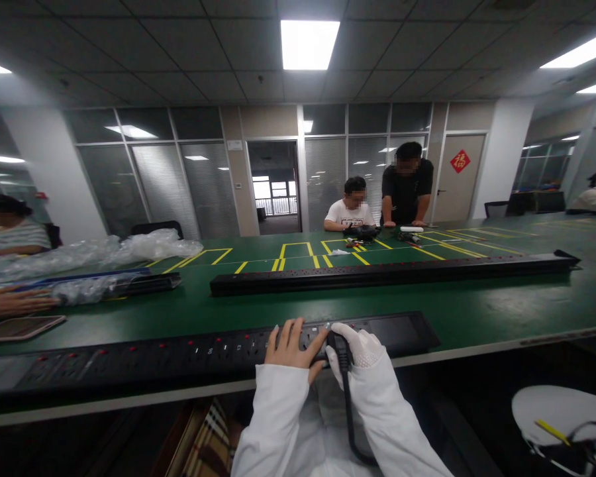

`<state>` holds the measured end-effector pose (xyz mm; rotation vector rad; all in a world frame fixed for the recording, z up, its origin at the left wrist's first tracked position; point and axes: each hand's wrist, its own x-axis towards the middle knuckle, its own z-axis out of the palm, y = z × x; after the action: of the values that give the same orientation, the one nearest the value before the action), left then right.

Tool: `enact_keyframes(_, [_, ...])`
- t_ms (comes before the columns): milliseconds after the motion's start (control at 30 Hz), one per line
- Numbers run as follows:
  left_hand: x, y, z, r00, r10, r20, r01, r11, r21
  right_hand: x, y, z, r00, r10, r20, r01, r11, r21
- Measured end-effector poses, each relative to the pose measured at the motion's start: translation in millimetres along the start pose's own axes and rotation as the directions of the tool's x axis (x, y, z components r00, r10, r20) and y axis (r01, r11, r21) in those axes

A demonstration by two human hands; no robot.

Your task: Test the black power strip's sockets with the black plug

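Note:
A long black power strip (pixel 169 361) with red-marked sockets lies along the near edge of the green table. My left hand (pixel 293 348), bare, rests on the strip with its fingers spread. Close beside it on the right, my right hand (pixel 355 346), in a white glove, is closed on a black plug (pixel 338 351) held against the strip. From the plug a thick black cable (pixel 350 417) hangs down over my lap. The plug's contact with a socket is hidden by my fingers.
Across the green table (pixel 477 305) lies a second black strip (pixel 377 271). Bubble wrap (pixel 144 248), a phone (pixel 24 328) and a person's hand (pixel 14 303) are at the left. Two people are at the far side, near tools (pixel 361 232). A white stool (pixel 556 411) stands lower right.

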<state>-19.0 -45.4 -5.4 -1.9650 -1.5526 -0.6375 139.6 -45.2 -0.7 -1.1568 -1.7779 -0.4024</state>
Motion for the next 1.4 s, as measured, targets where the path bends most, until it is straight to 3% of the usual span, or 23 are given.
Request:
enact_keyframes(933, [-1,0,-3.5,1.0,0.002,0.022,-0.002,1.0,-0.01,1,-4,-10,0.993,0.022,0.113,-0.025,0.999,0.028])
enact_keyframes(1233, [2,1,-1.3,1.0,-0.03,0.006,0.031,0.998,-0.046,0,3,3,0.998,0.002,0.058,-0.003,1.0,0.021])
enact_keyframes(1400, [0,2,-4.5,0.999,-0.033,0.002,0.033,0.998,-0.062,0,1,-3,0.998,-0.023,0.058,0.022,1.0,0.013])
